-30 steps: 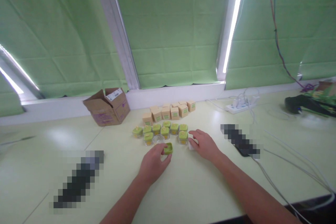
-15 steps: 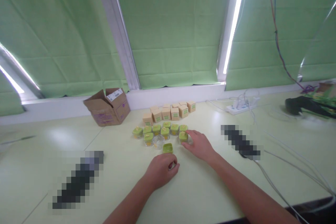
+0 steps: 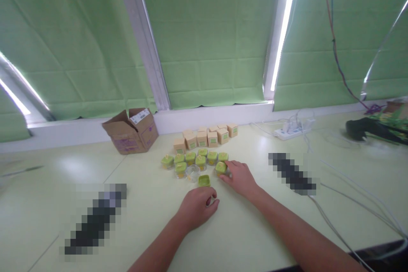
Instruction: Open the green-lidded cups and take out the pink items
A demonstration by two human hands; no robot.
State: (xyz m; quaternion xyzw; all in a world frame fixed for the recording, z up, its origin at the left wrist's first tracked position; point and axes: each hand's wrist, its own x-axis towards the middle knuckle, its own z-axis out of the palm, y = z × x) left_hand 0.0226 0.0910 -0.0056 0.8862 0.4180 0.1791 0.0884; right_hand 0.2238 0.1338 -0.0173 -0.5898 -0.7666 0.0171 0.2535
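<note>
My right hand (image 3: pixel 239 177) grips a small clear jar with a green lid (image 3: pixel 221 168), thumb on the near side and fingers on the far right side. That jar stands at the right end of a group of similar lidded jars (image 3: pixel 190 158). My left hand (image 3: pixel 198 206) rests on the table with curled fingers and the thumb apart; nothing shows between them. Just beyond it lies a loose green lid (image 3: pixel 204 180), hollow side up. Beside the lid is a clear jar without a lid (image 3: pixel 193 173).
Several small cardboard boxes (image 3: pixel 202 139) stand behind the jars. An open carton (image 3: pixel 132 134) is at the back left. To the right are a power strip (image 3: pixel 293 131), loose cables and a pixelated dark object (image 3: pixel 291 174); another pixelated object (image 3: pixel 97 219) lies left.
My right hand has drawn the lidded jar slightly left and nearer, away from the jar behind it. My left hand has barely moved.
</note>
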